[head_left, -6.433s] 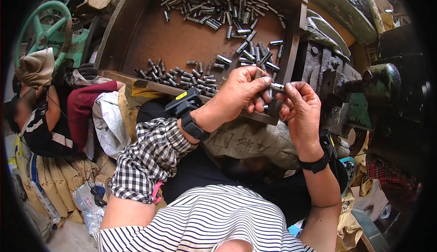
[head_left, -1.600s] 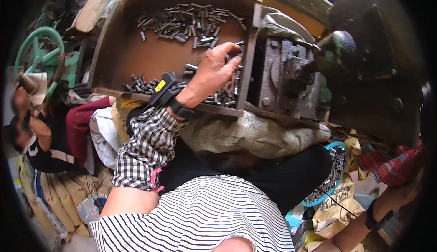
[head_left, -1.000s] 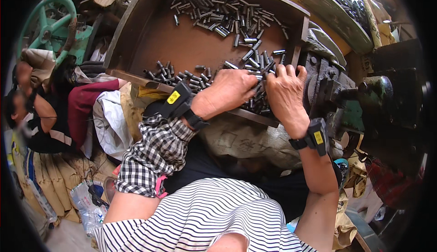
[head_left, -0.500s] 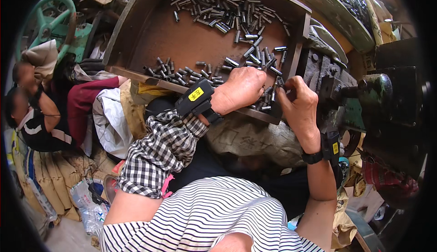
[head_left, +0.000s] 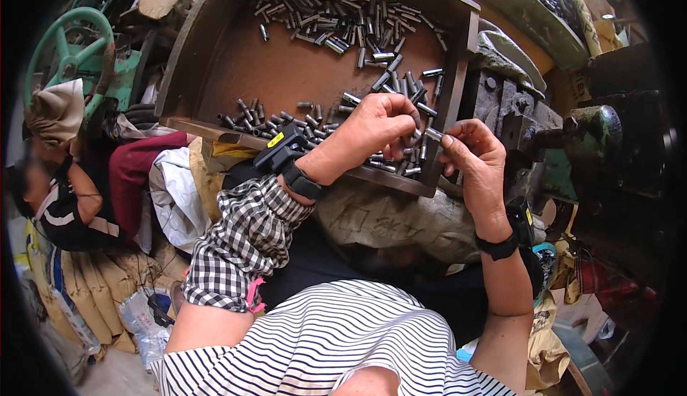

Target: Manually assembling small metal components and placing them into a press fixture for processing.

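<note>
Over the near right corner of a wooden tray [head_left: 179,74], my right hand [head_left: 478,154] pinches a short shiny metal tube [head_left: 434,134] between thumb and fingers. The tube points left toward my left hand [head_left: 378,130]. My left hand is closed in a pinch, and a small bright metal piece [head_left: 417,134] shows at its fingertips, mostly hidden. Beneath both hands lie loose metal tubes [head_left: 411,85]. More are heaped at the tray's far side, and shorter, darker metal pieces [head_left: 261,118] lie along its near edge.
A dark, greasy machine [head_left: 594,135] stands close on the right. Behind the tray, another bin [head_left: 526,2] holds many metal parts. A green handwheel [head_left: 66,60] is at the far left, with another person [head_left: 79,196] sitting below it. Sacks [head_left: 401,217] lie under the tray's front.
My right hand has lifted a metal tube from the tray's corner and turned it toward my left hand. My left hand has drawn back slightly left, its fingers now pinched.
</note>
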Tool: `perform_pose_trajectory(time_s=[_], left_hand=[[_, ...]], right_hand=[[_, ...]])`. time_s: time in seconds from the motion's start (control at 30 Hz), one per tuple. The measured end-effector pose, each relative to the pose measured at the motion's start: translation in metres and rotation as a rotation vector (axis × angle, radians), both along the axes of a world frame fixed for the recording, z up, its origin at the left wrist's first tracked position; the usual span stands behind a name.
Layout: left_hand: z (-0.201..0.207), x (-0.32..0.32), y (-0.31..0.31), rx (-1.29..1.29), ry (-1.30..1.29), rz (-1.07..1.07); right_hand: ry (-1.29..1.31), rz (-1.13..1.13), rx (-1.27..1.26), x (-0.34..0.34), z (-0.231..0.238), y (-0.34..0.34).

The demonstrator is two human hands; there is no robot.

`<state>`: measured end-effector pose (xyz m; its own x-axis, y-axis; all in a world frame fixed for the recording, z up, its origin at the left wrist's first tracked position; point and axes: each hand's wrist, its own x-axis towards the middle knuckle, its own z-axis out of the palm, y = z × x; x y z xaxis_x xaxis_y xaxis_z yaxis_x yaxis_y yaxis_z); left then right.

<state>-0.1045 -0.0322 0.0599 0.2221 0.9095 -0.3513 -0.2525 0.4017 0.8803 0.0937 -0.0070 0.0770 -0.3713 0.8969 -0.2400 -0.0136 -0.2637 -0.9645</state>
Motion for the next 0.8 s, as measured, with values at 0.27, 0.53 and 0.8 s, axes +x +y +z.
perform_pose_trajectory(time_s=[0.27, 0.53, 0.8], left_hand=[[-0.0064, 0.0, -0.0038, -0.042, -0.23, 0.045], [-0.0022, 0.0018, -0.0049, 0.016, -0.212, 0.034], [-0.0025, 0.0043, -0.0072, 0.045, -0.205, 0.053]], right_hand=[[0.066, 0.007, -0.032, -0.0013, -0.0034, -0.0003], [0.154, -0.018, -0.152, 0.0015, -0.0044, 0.0006], [0.186, -0.025, -0.189, 0.0021, -0.0046, 0.0014]])
